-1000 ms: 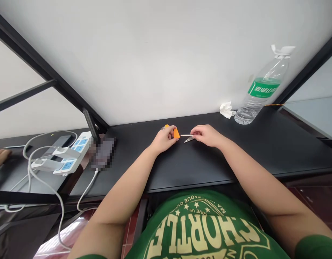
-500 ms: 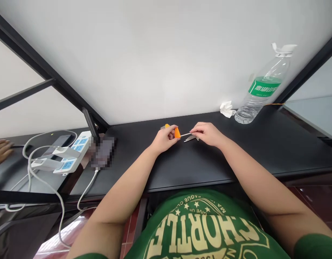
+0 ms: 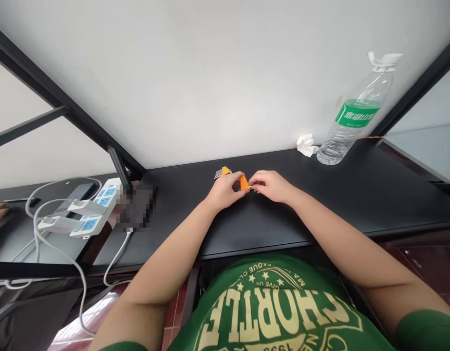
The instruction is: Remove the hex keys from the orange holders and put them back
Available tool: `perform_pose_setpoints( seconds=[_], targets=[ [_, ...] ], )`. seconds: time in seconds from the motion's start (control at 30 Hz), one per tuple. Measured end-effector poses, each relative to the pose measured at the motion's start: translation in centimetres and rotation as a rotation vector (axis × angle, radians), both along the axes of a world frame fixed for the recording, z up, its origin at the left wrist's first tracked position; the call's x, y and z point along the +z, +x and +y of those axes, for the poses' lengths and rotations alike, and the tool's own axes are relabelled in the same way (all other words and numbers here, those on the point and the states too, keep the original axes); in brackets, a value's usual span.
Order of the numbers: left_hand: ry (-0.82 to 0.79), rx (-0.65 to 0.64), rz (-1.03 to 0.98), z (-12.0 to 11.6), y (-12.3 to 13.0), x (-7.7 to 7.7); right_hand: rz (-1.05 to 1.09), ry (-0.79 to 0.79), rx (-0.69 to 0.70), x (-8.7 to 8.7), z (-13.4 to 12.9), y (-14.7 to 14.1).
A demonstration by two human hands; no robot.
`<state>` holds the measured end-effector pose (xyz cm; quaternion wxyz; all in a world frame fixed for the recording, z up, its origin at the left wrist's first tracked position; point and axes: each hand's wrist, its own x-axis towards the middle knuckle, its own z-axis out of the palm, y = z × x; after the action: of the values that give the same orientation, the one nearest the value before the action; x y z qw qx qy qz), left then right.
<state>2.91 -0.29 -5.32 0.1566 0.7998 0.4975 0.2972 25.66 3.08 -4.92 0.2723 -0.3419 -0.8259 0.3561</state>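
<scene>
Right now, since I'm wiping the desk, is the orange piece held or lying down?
Held: the orange piece sits between the left hand and right hand, fingers of both touching it.

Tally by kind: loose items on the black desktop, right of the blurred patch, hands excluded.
Orange plastic pieces: 2
Plastic water bottle: 1
Crumpled tissue: 1
Total: 4

Indoor workspace, black desk point(image 3: 320, 195), power strip point(image 3: 101, 202)
</scene>
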Motion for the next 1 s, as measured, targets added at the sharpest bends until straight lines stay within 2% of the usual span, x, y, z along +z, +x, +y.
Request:
perform_pose_setpoints(
  seconds=[0.1, 0.17, 0.27, 0.37, 0.57, 0.83, 1.0],
  targets=[
    [-0.015, -0.015, 0.037, -0.3, 0.5, 0.3, 0.057, -0.067, -0.019, -0.1, -0.3, -0.5],
    [-0.041, 0.014, 0.012, -0.3, 0.5, 0.2, 0.015, -0.041, -0.075, -0.3, 0.1, -0.1],
    [-0.091, 0.072, -0.021, 0.1, 0.0, -0.2, -0.238, 0.137, -0.103, -0.7, 1.1, 1.1],
    [-0.111, 0.1, -0.019, 0.5, -0.6, -0.7, -0.454, 0.206, -0.061, -1.1, 1.8, 1.7],
    [-0.111, 0.102, -0.032, 0.8, -1.0, -0.8, -0.653, 0.316, -0.055, -0.1, 0.8, 0.7],
    [-0.124, 0.095, -0.033, 0.9, -1.1, -0.8, -0.677, 0.301, -0.086, 0.1, 0.5, 0.9],
    [-0.129, 0.086, -0.032, 0.9, -1.1, -0.9, -0.677, 0.392, -0.061, -0.1, 0.6, 1.0]
  ],
)
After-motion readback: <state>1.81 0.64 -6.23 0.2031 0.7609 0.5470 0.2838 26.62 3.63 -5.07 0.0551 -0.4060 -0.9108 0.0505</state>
